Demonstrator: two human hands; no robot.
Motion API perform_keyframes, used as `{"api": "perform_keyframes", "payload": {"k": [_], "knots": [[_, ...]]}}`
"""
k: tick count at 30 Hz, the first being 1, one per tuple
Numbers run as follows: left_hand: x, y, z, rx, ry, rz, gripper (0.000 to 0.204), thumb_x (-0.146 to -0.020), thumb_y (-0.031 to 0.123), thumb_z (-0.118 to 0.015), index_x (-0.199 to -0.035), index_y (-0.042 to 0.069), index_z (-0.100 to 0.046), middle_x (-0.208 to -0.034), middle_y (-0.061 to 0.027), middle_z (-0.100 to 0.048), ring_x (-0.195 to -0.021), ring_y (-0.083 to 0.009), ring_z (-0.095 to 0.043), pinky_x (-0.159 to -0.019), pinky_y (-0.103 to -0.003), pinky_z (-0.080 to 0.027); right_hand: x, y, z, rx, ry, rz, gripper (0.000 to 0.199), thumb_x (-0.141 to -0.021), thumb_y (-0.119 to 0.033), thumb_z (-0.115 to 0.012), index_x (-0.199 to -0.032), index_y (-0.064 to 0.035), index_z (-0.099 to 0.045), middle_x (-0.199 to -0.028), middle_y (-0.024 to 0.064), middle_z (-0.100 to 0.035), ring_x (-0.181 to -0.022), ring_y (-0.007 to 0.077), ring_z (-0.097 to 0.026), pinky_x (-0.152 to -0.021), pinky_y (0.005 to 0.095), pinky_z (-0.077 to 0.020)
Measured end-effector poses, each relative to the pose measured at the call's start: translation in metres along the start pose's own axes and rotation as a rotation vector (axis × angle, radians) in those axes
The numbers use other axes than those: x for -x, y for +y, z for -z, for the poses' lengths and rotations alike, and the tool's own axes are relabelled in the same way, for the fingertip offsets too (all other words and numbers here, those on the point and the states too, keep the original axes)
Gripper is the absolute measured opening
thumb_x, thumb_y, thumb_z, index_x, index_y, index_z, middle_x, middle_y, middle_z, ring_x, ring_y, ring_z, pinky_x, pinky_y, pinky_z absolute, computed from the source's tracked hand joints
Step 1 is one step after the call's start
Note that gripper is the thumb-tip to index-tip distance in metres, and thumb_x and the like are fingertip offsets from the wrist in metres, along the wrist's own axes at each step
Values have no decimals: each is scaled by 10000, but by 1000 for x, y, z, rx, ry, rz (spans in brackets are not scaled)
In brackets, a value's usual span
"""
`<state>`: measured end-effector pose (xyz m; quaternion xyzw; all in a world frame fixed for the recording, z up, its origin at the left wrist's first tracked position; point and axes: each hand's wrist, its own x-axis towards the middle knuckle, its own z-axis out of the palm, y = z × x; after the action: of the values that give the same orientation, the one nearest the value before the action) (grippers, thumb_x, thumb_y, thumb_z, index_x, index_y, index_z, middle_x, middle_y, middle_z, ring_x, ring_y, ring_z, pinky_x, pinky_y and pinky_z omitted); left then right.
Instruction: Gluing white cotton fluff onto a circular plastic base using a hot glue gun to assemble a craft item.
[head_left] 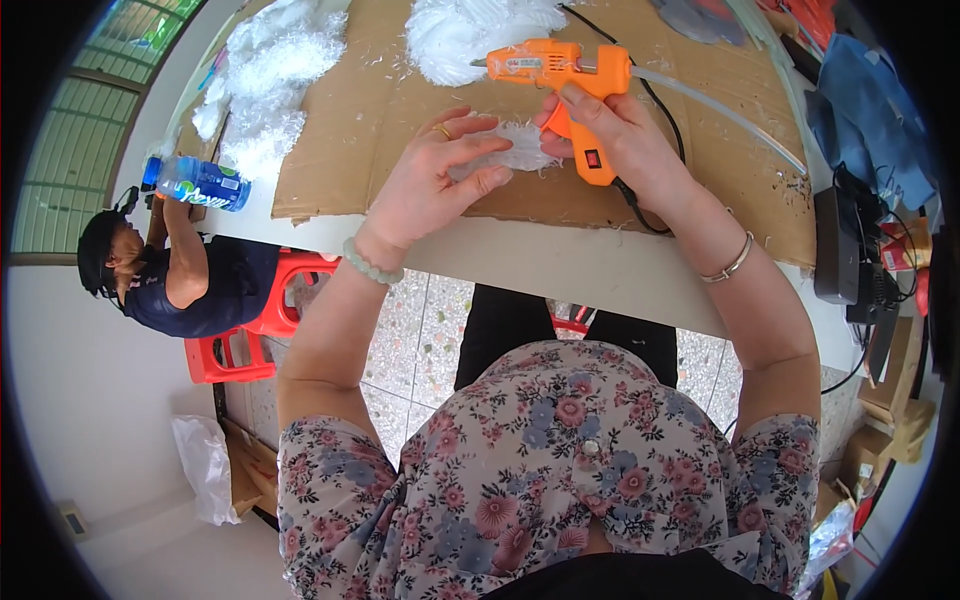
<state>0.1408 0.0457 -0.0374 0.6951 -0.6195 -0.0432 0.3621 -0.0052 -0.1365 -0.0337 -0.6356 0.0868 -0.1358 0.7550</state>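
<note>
An orange hot glue gun (560, 68) is gripped in my right hand (632, 135), its nozzle pointing left and a clear glue stick (720, 108) trailing from its back. My fingers wrap the handle by the trigger. Below the nozzle, a small flat piece of white fringed material (527, 150) lies over the cardboard. My left hand (442, 178) is at its left edge, fingers and thumb apart; whether the fingertips touch it I cannot tell. Farther off lies a larger round white fringed piece (480, 35).
Brown cardboard (350, 150) covers much of the white table. A heap of white fluffy strands (270, 90) and a blue-capped bottle (200, 184) lie left. Another person (190, 250) sits at the left by a red stool (235, 345). The gun's black cord (672, 130) crosses the cardboard; a dark box (836, 245) stands right.
</note>
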Motion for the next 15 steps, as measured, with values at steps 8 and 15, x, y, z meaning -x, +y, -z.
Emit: {"api": "perform_keyframes", "payload": {"k": [8,15], "knots": [[23,-26,20,11,236,215,100,-774,42,-677,-860,8,-637,-987,-95,-655,-938,-204,-589,-628,-256,-505,1,-15,7,6,144,110,359,-957,-335,-465,-1074,-7,-552,-950,80,-617,-821,139,-604,-786,293,-519],[36,-39,27,-2,352,485,193,-776,82,-680,-958,29,-646,-960,-83,-657,-816,-187,-586,-719,-305,-478,-3,-1,2,57,113,127,369,-954,-357,-471,-1049,-12,-560,-941,67,-615,-815,138,-600,-777,284,-501]]}}
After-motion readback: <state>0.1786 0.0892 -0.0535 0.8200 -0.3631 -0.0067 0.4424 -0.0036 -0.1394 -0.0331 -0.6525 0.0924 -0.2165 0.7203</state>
